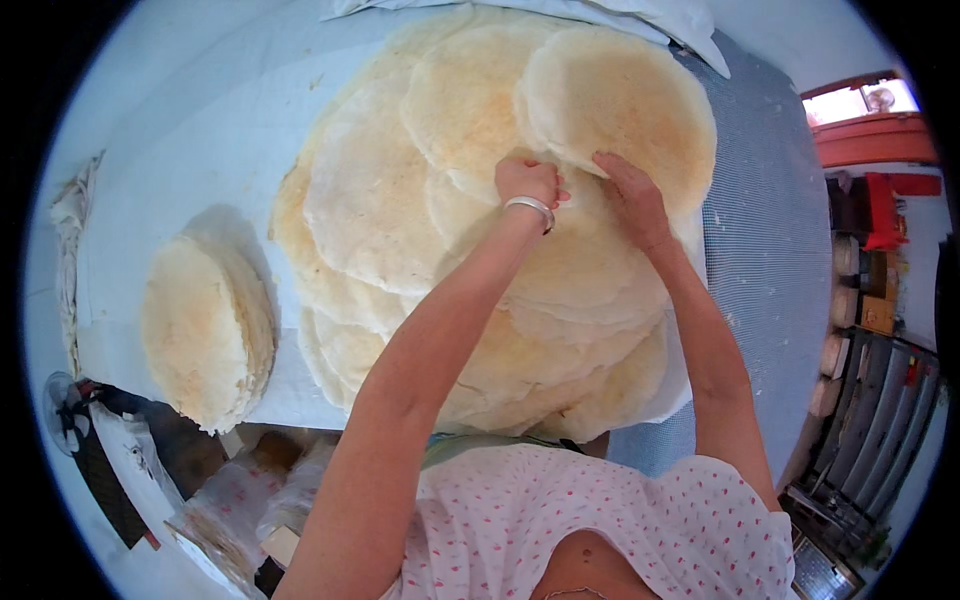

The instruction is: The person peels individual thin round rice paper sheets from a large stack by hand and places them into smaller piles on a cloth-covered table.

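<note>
Many large round flatbreads (375,180) lie overlapping in a broad heap before me. My left hand (531,180), with a silver bangle at the wrist, is curled over the heap near its middle; whether its fingers pinch a bread edge is not clear. My right hand (631,187) touches the lower edge of the top right flatbread (622,112), fingers fairly straight, thumb side hidden. Apart from the heap, a neat stack of flatbreads (202,330) stands at the left.
White cloth (187,150) lies under the breads. Blue checked fabric (765,262) runs along the right side. Folded white cloth (615,15) borders the far edge. Plastic bags (232,495) and a fan (66,416) are at lower left. Boxes (877,313) stand far right.
</note>
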Tool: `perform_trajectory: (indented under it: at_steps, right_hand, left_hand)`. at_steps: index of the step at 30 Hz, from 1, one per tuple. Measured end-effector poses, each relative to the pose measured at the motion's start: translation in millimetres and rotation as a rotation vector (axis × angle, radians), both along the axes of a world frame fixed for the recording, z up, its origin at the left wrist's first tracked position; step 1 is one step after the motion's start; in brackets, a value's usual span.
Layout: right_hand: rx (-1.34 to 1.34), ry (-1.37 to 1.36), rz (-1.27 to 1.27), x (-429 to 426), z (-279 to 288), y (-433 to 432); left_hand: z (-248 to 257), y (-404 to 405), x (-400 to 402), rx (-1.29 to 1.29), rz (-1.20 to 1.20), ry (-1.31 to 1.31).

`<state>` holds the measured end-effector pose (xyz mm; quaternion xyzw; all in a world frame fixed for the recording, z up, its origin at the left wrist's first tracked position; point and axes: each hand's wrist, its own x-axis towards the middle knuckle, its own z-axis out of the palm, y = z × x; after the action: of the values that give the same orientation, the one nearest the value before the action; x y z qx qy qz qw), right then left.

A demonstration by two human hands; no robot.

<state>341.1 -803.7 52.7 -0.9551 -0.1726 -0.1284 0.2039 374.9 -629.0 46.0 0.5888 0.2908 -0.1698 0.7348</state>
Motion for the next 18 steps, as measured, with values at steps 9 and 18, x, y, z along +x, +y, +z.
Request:
perform_trajectory:
  at_steps: [9, 18]
  right_hand:
    - [0.013, 0.066, -0.021, -1.6, 10.2, 28.7]
    - [-0.118, -0.050, 0.019, -11.0, 17.1, 25.2]
  left_hand:
    - [-14.7, -6.6, 8.8, 0.123, 0.066, -0.052]
    - [9.9, -0.9, 22.5, -0.398, 0.017, 0.080]
